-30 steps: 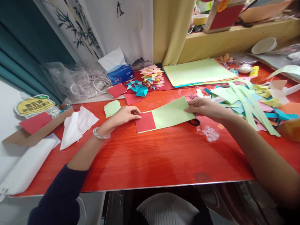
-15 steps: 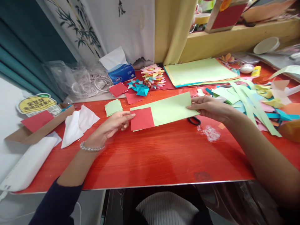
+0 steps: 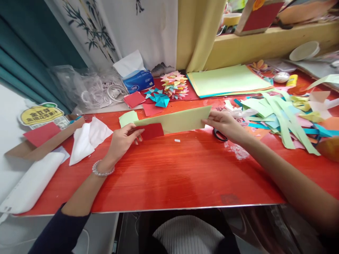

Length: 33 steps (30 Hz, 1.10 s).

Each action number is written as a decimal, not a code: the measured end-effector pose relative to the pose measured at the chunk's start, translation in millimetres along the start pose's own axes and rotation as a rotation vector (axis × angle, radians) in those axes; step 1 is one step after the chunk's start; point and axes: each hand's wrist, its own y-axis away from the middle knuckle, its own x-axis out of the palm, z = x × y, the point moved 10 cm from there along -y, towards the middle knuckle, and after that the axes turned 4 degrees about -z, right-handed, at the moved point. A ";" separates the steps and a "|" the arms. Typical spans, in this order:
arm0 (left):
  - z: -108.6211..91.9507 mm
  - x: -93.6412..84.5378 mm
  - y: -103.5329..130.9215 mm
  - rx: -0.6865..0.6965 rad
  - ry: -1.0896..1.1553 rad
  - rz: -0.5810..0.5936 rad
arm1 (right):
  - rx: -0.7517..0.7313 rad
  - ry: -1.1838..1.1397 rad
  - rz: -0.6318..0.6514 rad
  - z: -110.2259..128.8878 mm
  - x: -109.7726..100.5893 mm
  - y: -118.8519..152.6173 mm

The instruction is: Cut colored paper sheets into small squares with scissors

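Left hand [image 3: 120, 143] was closed narrow at the left end of the green strip [image 3: 185, 121], its thumb over the corner of the red square [image 3: 153, 131]; some of its fingertips were hidden behind the papers. Right hand [image 3: 221, 124] pinched the strip's other end, thumb on the near side, and the fingers behind that end could not be fully made out. The strip stood tilted between the two hands, above the middle of the red table [image 3: 172, 180], with the square against its near face at the left end. Whether its lower edge touched the table was hard to tell.

A black loop [image 3: 219, 135] showed just below the right hand, partly covered by it, so the rest of that object was out of sight. Near the strip, on its near side, lay a small white piece [image 3: 177, 140], too small to identify. Green squares [image 3: 128, 118] lay behind the left hand, which hid their lower part. Farther back were red squares [image 3: 134, 99], blue folded pieces [image 3: 159, 98] and a many-pointed paper stack [image 3: 174, 84]. Offcuts [image 3: 282, 118] overlapped in a tangle to the right. Contents of the clear bag [image 3: 79, 90] were blurred, and the right forearm ran out at the picture's edge.
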 end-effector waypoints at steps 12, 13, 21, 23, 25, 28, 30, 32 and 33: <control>9.8 5.4 -3.1 0.013 -0.076 0.078 | -0.084 -0.028 0.019 -9.5 3.7 -4.7; 9.6 5.6 -3.0 0.016 -0.083 0.083 | -0.091 -0.021 0.015 -9.7 3.0 -4.9; 10.3 5.4 -3.4 0.036 -0.136 0.087 | -0.121 0.005 0.012 -11.6 2.0 -6.4; 9.0 5.1 -3.3 0.028 -0.136 0.082 | -0.118 -0.011 0.012 -10.9 2.8 -6.1; 6.5 3.7 -3.3 0.016 -0.122 0.065 | -0.087 -0.048 0.016 -10.4 3.5 -5.4; 5.3 5.2 -2.5 -0.045 -0.044 0.071 | 0.008 -0.087 0.002 -11.7 1.0 -3.5; 9.4 13.0 0.0 -0.135 0.040 0.134 | 0.075 -0.075 -0.024 -14.1 -3.8 -2.0; 14.9 23.3 4.6 -0.235 0.099 0.217 | 0.138 -0.057 -0.040 -18.0 -7.9 -0.5; 17.0 27.1 6.8 -0.273 0.111 0.246 | 0.167 -0.057 -0.040 -20.1 -8.8 0.2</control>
